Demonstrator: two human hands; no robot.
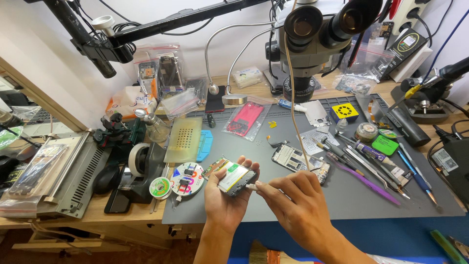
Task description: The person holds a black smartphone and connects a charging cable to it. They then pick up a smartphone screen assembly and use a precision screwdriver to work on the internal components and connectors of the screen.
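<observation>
Behind hands: red phone part in clear bag (245, 119), yellow square label (344, 112).

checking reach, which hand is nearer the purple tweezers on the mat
Right. The right hand sits just left of the purple tweezers, pinching a small white piece at the opened phone. The left hand cradles that phone, farther left.
</observation>
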